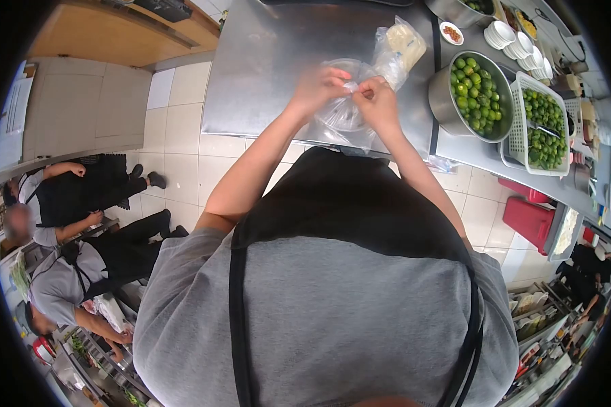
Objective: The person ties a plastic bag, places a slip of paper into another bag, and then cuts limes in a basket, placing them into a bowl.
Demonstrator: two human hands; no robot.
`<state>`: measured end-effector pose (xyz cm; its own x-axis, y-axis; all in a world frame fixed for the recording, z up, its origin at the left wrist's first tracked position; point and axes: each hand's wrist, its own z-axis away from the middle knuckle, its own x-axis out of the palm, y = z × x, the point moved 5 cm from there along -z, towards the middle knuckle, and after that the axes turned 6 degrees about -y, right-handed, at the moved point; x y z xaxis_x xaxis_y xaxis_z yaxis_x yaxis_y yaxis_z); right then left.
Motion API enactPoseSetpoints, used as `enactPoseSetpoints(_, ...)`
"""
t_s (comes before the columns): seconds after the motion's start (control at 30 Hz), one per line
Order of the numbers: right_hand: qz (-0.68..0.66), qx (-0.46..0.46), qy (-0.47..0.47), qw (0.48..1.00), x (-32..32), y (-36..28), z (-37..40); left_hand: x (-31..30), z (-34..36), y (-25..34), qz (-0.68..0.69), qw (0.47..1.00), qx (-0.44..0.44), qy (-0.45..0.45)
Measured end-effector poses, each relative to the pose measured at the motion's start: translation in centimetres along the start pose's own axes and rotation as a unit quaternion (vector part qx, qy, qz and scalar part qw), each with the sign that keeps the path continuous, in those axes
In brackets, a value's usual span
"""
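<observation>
A clear plastic bag (339,121) lies over the near part of the steel table, its inside hard to make out. My left hand (319,89) pinches the gathered top of this bag, fingers closed and slightly blurred. From the other side my right hand (377,103) grips the same gathered plastic, its fingertips almost meeting the left ones. Just beyond my right hand rests another clear bag (404,46) with pale yellowish, flat contents.
On my right stand a steel pot of green limes (475,95), a white basket of green produce (546,112), stacked white bowls (521,46) and a small dish (451,32). The steel table (251,74) has its edge before me. Co-workers (75,271) stand at left.
</observation>
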<state>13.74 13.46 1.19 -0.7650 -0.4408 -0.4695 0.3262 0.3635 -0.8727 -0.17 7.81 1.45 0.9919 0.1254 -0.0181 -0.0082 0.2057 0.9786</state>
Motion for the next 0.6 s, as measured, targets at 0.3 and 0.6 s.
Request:
enactPoseSetpoints(0.3, -0.067, -0.043, 0.016, 0.997, -0.3, -0.9, 0.6, 0.8, -0.6, 0.4, 0.047, 0.994, -0.067, -0.067)
enactPoseSetpoints(0.6, 0.015, -0.106, 0.032, 0.994, -0.9, -1.1, -0.7, 1.6, 0.0, 0.4, -0.128, 0.992, -0.024, 0.009)
